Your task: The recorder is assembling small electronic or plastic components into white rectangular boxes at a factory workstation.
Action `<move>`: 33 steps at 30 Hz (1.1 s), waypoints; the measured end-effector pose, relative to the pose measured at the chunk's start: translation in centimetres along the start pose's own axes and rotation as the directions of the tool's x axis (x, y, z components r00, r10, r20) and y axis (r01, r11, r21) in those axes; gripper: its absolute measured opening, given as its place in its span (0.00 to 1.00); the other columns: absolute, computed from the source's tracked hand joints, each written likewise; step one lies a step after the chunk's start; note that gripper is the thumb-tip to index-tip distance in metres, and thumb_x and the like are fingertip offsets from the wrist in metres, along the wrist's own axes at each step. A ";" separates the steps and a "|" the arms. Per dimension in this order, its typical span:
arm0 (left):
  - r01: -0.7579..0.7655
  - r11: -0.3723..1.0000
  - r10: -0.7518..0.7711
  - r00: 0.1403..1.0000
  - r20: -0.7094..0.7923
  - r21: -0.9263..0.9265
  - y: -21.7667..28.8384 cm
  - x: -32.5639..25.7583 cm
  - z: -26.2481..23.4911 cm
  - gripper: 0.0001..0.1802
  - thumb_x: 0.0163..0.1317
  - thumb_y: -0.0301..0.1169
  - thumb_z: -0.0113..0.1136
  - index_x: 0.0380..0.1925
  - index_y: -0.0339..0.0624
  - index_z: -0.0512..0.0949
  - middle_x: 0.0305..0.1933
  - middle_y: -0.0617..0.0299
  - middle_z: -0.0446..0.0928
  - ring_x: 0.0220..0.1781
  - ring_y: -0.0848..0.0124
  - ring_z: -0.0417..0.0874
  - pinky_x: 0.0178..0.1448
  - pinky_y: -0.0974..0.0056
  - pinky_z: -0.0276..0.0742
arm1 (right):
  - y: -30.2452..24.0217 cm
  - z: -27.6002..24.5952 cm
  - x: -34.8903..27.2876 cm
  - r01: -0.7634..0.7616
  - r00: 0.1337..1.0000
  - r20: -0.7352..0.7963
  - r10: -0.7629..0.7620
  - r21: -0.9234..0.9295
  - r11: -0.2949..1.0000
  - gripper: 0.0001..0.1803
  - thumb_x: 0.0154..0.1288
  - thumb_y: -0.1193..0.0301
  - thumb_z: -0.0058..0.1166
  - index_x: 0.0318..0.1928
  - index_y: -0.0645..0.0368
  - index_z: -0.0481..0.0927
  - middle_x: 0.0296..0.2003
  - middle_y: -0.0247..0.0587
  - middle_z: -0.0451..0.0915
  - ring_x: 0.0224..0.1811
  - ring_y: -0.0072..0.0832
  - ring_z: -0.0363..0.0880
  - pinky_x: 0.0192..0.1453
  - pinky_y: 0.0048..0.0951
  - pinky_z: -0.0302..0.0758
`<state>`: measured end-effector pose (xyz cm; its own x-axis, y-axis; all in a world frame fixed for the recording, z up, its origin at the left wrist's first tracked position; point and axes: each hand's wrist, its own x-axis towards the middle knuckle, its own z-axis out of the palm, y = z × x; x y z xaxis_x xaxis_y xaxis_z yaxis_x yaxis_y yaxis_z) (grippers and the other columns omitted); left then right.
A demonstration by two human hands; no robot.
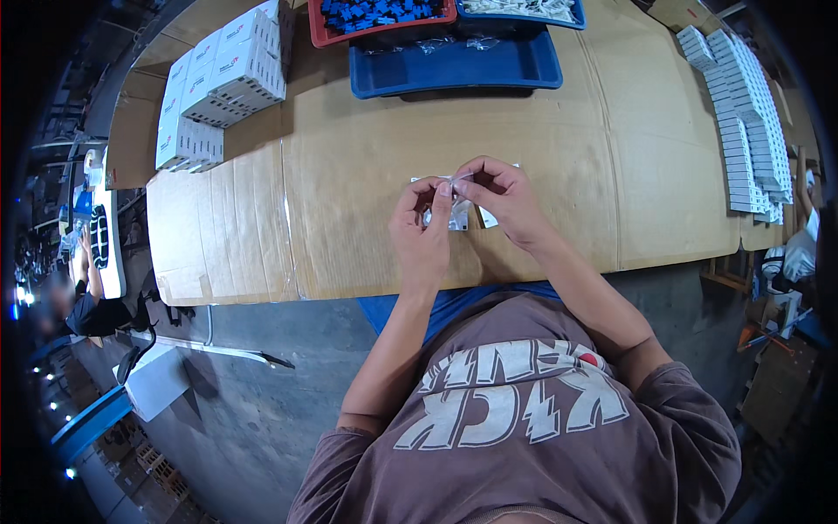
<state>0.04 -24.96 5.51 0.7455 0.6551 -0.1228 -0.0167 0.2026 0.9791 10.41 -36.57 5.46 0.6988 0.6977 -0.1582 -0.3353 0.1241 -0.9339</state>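
Over the near middle of the cardboard-covered table (367,253), my left hand (421,223) and my right hand (506,199) meet with their fingertips pinched together. Between them is a small clear plastic bag (461,181), gripped from both sides near its top. Whatever the bag holds is too small to make out. Under my hands lie white flat pieces (489,217), mostly covered by my fingers, so I cannot tell their exact kind.
A blue tray (458,74) stands at the far side, behind it a red bin (384,33) of blue parts and a blue bin (567,19) of white parts. White boxes (205,96) are stacked far left, more boxes (742,131) far right. Another person (87,306) sits left.
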 end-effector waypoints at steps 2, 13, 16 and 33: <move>-0.005 0.999 0.007 0.999 0.051 -0.032 0.0 0.1 -0.1 0.09 0.76 0.29 0.64 0.47 0.34 0.83 0.41 0.65 0.84 0.44 0.79 0.82 0.50 0.70 0.78 | -0.1 -0.4 0.0 -0.003 1.000 0.020 0.003 -0.002 1.000 0.06 0.75 0.75 0.62 0.48 0.64 0.84 0.43 0.33 0.85 0.47 0.18 0.82 0.54 0.25 0.80; 0.009 1.000 -0.006 0.994 0.108 -0.028 -0.3 0.3 -0.6 0.08 0.75 0.29 0.66 0.46 0.36 0.83 0.41 0.66 0.84 0.42 0.80 0.81 0.47 0.71 0.76 | 0.1 -0.8 0.0 -0.001 1.000 0.026 0.003 -0.077 0.997 0.06 0.76 0.75 0.62 0.48 0.64 0.85 0.42 0.30 0.86 0.44 0.15 0.82 0.50 0.21 0.79; 0.033 0.997 -0.027 0.995 0.094 -0.067 -0.6 0.4 -0.7 0.08 0.75 0.30 0.66 0.45 0.36 0.83 0.41 0.66 0.84 0.43 0.80 0.81 0.48 0.72 0.76 | 0.0 -0.8 0.2 -0.005 1.000 0.022 0.007 -0.092 0.996 0.07 0.75 0.74 0.62 0.48 0.64 0.86 0.41 0.30 0.86 0.45 0.15 0.82 0.50 0.21 0.79; 0.415 0.846 -0.333 0.902 0.276 -0.334 0.6 1.6 -3.1 0.17 0.82 0.38 0.55 0.55 0.36 0.82 0.47 0.60 0.86 0.44 0.70 0.85 0.55 0.62 0.81 | -1.4 -2.5 0.6 0.003 0.996 0.087 0.004 -0.083 0.997 0.10 0.78 0.72 0.60 0.50 0.65 0.89 0.43 0.35 0.90 0.48 0.21 0.84 0.58 0.26 0.80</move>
<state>-0.85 -21.59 5.40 0.8620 0.3220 -0.3916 0.0722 0.6866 0.7234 12.89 -38.10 5.83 0.6397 0.7569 -0.1338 -0.2800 0.0673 -0.9576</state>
